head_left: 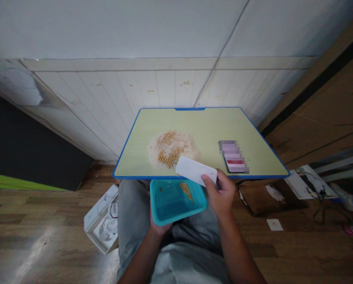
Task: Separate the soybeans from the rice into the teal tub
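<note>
My right hand (222, 195) grips one end of a flat white plastic card (194, 169), its other end reaching over the table's front edge toward a pile. That pile mixes soybeans (166, 157) with white rice (188, 144) on the pale green tabletop. Below the edge, my left hand (160, 227) holds a teal plastic tub (179, 220) from underneath; most of its fingers are hidden by the tub. Some soybeans (186, 191) lie in the tub's right part, with a few specks at the left.
A phone (234, 157) lies on the right of the blue-edged table (206, 122). An open white box (104, 223) stands on the floor at left. Cardboard boxes (324, 106) rise at right, and a white wall (170, 86) with a cable is behind the table.
</note>
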{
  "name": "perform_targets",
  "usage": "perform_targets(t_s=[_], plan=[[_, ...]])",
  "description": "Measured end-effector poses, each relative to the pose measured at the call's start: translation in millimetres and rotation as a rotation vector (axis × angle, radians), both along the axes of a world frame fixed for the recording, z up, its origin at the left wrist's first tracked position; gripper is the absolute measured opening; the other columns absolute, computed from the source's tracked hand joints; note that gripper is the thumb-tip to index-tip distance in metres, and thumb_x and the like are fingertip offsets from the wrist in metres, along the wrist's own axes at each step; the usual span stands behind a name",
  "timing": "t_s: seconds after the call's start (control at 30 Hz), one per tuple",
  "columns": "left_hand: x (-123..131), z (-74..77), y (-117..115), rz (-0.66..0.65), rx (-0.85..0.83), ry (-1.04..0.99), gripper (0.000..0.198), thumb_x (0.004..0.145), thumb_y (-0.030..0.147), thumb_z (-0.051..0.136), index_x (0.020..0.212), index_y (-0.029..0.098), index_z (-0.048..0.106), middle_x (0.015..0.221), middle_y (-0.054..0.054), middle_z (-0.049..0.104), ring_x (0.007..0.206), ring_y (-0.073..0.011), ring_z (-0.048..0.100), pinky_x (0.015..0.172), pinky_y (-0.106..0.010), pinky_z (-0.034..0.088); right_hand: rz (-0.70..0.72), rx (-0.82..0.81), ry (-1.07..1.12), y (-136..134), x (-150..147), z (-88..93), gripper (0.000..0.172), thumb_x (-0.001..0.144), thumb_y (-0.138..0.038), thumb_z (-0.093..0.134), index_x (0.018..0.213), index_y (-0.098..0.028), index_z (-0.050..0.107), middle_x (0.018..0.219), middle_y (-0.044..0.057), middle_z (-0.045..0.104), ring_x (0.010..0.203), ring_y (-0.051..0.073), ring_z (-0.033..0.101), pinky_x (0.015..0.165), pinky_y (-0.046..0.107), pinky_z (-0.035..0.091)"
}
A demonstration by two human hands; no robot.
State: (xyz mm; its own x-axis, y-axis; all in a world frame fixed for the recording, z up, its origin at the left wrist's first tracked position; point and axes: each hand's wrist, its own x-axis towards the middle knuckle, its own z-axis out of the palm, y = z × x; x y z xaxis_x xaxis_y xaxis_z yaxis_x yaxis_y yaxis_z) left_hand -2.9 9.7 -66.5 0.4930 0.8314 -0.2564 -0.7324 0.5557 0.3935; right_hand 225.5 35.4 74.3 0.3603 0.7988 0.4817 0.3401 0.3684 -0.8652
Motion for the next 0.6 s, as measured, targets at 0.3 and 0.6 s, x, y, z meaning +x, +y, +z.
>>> perform_targets(t_s=[0.3,0.6], plan=[[-2.6,-2.8,-1.3,0.019,-0.068,-0.12,0.076,0.114,0.066,0.024,0.149,0.026,0.078,0.173,-0.002,0.059,0.181,-0.0284,0.009,0.143,-0.059,-0.013,0.018,0.03,-0.033,-1.4,-5.1,10.9,0.027,0.097,-0.032,0.077,0.075,-0.022,0.064,0.066,-0.006,0.057,0.059,0.013,0.054,0.056,0.025,0.04],[1.7,3.4,-1.9,0.069,-0.152,-0.073,0.075,0.113,0.07,0.029,0.133,0.025,0.086,0.16,-0.004,0.074,0.181,-0.0273,0.013,0.143,-0.054,-0.012,0.041,0.068,-0.094,-2.2,-8.1,17.8,0.029,0.097,-0.027,0.076,0.073,-0.023,0.06,0.064,-0.007,0.052,0.057,0.011,0.049,0.055,0.024,0.036]])
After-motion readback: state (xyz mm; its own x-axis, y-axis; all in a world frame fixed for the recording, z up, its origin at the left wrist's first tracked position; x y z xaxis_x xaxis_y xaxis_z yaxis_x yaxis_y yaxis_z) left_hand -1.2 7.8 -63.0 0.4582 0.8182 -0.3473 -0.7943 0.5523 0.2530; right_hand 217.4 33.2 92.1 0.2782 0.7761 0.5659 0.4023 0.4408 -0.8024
